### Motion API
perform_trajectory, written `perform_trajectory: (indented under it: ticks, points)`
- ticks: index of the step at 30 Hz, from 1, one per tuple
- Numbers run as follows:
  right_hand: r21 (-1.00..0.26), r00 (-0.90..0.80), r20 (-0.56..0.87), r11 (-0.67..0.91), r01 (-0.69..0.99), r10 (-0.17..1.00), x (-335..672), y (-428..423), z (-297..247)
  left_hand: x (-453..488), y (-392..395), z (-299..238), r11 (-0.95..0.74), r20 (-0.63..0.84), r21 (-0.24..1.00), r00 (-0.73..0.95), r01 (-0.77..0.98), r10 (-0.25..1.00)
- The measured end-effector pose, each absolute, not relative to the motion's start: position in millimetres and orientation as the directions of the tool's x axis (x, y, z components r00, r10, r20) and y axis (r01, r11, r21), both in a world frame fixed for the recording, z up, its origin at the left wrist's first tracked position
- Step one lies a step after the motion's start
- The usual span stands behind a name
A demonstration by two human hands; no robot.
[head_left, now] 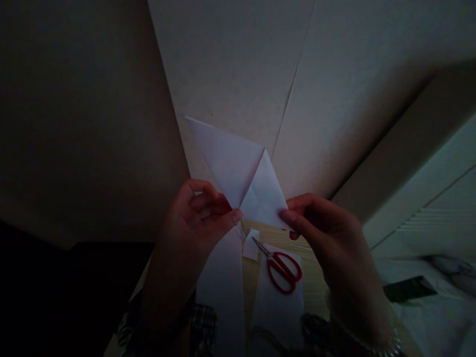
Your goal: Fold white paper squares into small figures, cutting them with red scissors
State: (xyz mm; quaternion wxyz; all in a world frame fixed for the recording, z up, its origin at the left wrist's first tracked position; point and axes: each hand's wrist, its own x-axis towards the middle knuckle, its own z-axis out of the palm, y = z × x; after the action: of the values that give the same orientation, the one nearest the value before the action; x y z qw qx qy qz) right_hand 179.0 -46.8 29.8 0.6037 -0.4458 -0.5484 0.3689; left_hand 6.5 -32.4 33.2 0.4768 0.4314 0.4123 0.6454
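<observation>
A folded white sheet of paper is held up in front of me, its flaps forming triangles. My left hand pinches its lower left point between thumb and fingers. On the lower right corner my right hand pinches the same sheet. Below them, red-handled scissors lie shut on a white paper strip. A small white paper scrap lies beside the scissors' tip.
A wooden tabletop lies under the papers, with another long white strip on its left. Pale wall panels rise behind. A dark flat object lies on white bedding at the right. The left side is dark.
</observation>
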Motion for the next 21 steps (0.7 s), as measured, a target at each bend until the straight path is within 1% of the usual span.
perform_trajectory:
  ticks: [3,6,8,11,14,17,19,21]
  points:
    - [-0.944,0.136,0.327,0.33,0.002,0.935,178,-47,30,5,-32,32,-0.287,0.248,0.937,-0.201,-0.2,0.948]
    - [-0.943,0.151,0.328,0.332,-0.004,0.933,177,-47,31,2,-32,32,-0.342,0.329,0.935,-0.124,-0.095,0.936]
    - [-0.945,0.154,0.325,0.328,0.002,0.933,177,-48,31,-1,-32,34,-0.361,0.359,0.932,-0.061,-0.025,0.931]
    - [-0.941,0.162,0.337,0.337,0.029,0.927,176,-49,30,-5,-33,35,-0.384,0.387,0.92,-0.031,0.082,0.921]
    - [-0.921,0.187,0.389,0.381,0.077,0.902,176,-51,28,-9,-32,34,-0.453,0.457,0.877,0.012,0.159,0.889]
    - [-0.879,0.173,0.473,0.452,0.148,0.864,177,-52,27,-11,-31,31,-0.5,0.498,0.845,0.059,0.191,0.865]
    - [-0.856,0.153,0.511,0.486,0.173,0.846,178,-53,26,-11,-30,29,-0.51,0.509,0.835,0.064,0.209,0.859]
    - [-0.847,0.138,0.526,0.505,0.165,0.839,179,-53,26,-9,-29,29,-0.53,0.534,0.818,0.048,0.221,0.844]
